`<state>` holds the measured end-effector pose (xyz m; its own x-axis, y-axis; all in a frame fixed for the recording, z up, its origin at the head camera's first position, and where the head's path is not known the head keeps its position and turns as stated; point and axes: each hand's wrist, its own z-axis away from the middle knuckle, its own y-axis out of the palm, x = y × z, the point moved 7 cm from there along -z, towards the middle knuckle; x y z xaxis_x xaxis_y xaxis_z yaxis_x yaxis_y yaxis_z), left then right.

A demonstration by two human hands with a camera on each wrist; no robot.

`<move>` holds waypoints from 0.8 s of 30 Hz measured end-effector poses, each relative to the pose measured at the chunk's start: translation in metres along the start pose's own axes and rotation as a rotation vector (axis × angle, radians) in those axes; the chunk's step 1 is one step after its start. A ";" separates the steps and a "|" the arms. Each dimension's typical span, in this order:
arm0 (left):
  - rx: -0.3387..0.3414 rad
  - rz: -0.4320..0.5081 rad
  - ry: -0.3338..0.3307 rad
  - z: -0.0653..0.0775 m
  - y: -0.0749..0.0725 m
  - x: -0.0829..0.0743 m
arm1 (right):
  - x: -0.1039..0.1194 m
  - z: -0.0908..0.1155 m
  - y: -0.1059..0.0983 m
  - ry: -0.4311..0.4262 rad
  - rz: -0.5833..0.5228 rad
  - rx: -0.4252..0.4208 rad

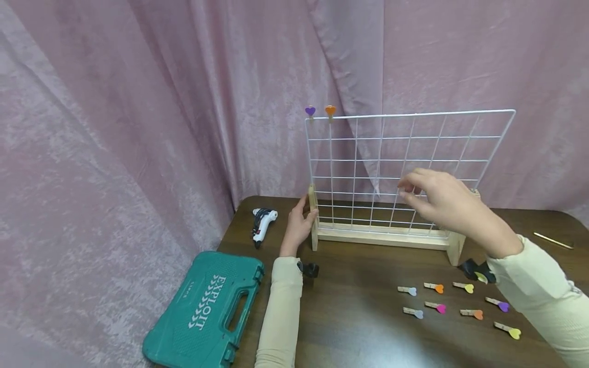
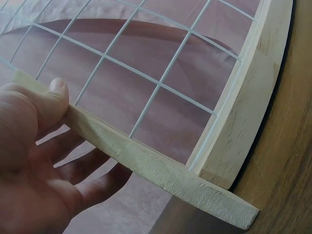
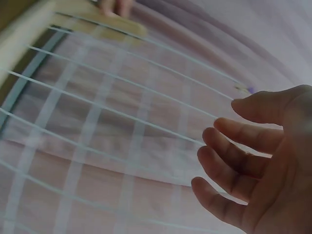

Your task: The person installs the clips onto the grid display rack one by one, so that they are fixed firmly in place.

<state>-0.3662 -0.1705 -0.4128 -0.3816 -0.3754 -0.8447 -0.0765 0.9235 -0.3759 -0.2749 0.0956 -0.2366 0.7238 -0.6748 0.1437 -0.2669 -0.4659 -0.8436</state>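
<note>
A white wire grid panel (image 1: 380, 159) stands upright in a wooden base (image 1: 382, 234). My left hand (image 1: 298, 227) holds the base's left upright (image 2: 161, 163), the thumb on one side and the fingers behind it. In front of the grid's right half, my right hand (image 1: 444, 199) hangs in the air with bent, loose fingers and nothing between them. A purple heart clothespin (image 1: 310, 111) and an orange heart clothespin (image 1: 330, 111) are clipped at the top left of the grid.
Several heart clothespins, among them a pink one (image 1: 440, 308) and a yellow one (image 1: 513, 333), lie in rows at the front right. A white glue gun (image 1: 264, 225) and a green tool case (image 1: 207, 306) are on the left. A thin gold rod (image 1: 553, 240) lies far right.
</note>
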 end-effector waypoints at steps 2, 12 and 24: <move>-0.003 0.004 0.002 -0.002 0.003 0.010 | -0.004 0.014 0.018 0.011 -0.008 0.063; -0.013 -0.002 -0.015 -0.003 0.007 0.020 | -0.018 0.088 0.103 0.000 -0.097 0.360; -0.016 -0.012 0.006 -0.004 0.008 0.020 | -0.020 0.131 0.149 0.005 -0.035 0.488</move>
<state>-0.3779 -0.1704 -0.4313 -0.3863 -0.3861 -0.8376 -0.0961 0.9201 -0.3798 -0.2458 0.1145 -0.4326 0.7239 -0.6667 0.1776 0.0878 -0.1664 -0.9822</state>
